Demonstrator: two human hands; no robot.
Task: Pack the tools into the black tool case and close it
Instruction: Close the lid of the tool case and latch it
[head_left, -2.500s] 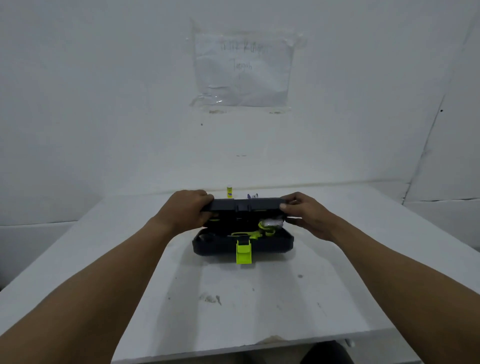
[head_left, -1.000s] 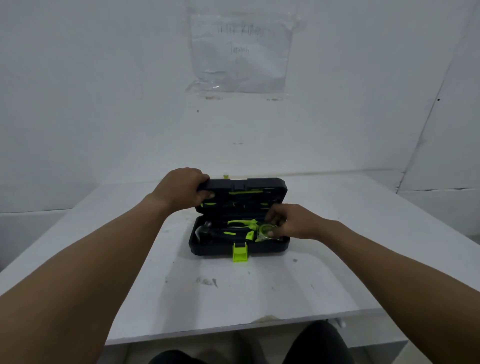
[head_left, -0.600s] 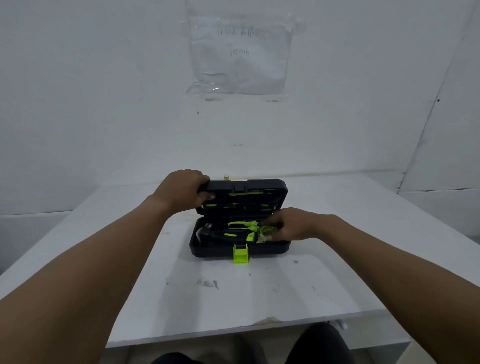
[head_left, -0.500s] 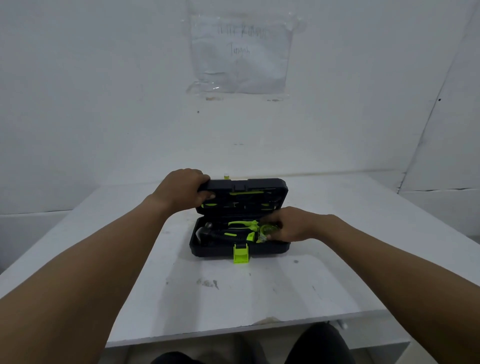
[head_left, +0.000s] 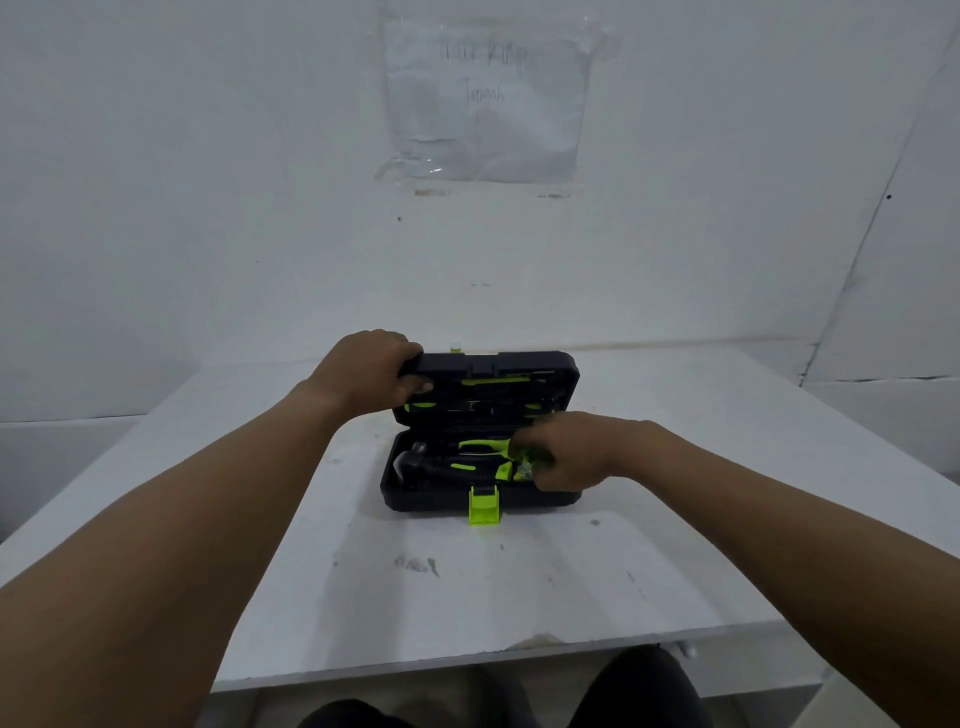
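The black tool case (head_left: 431, 501) stands open at the middle of the white table, its lime-green latch (head_left: 484, 506) hanging over the front wall. My left hand (head_left: 363, 371) grips the top left corner of the raised lid (head_left: 540, 364). My right hand (head_left: 571, 452) reaches into the right part of the base, fingers curled on a small green tool (head_left: 521, 470) that is mostly hidden. A black hammer (head_left: 415, 460) and a green-handled tool (head_left: 480, 447) lie in the base. More green-trimmed tools sit in the lid.
A small yellow-green object (head_left: 455, 347) stands on the table just behind the case. A plastic-covered paper (head_left: 483, 98) hangs on the white wall. The table's front edge (head_left: 467, 660) is near my knees; white walls close in behind and to the right.
The lid, earlier held low by both hands, has been swung up. My right hand left the lid and went down into the right part of the base, where it has stayed.
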